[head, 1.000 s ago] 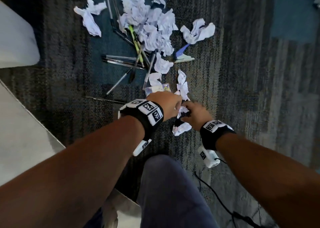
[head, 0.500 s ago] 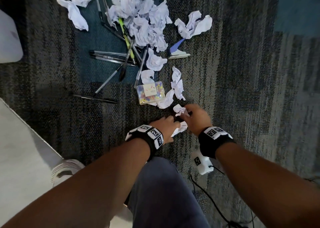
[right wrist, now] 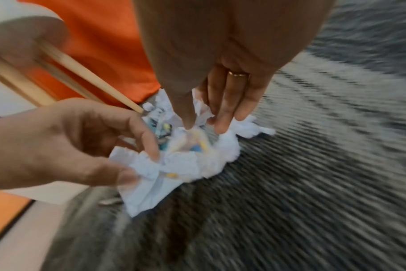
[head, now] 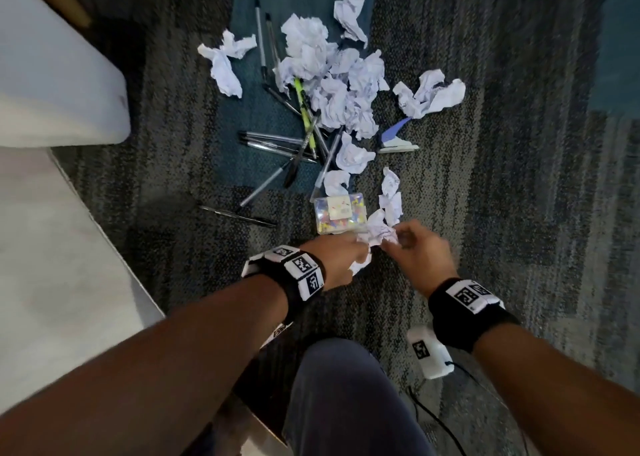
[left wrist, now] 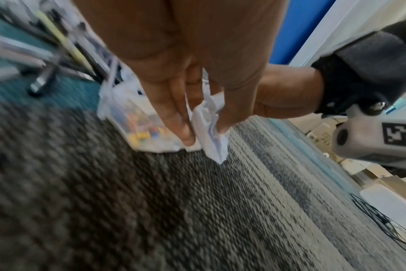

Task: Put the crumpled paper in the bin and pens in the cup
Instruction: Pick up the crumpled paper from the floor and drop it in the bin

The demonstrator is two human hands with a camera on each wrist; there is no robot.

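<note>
White paper scrap [left wrist: 210, 128], creased & crumpled, pinched in left hand [head: 341, 259] just beside pin box [head: 341, 213]. Right hand [head: 420, 253] fingers grasp a bigger wad [head: 379, 232] by the box.

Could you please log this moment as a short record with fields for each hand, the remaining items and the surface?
left hand: pinches a small crumpled paper
right hand: fingers on a paper wad beside the clear pin box
pens: scattered on the carpet, none picked up
loose paper pile: lying beyond the pens
bin and cup: not in view
</note>
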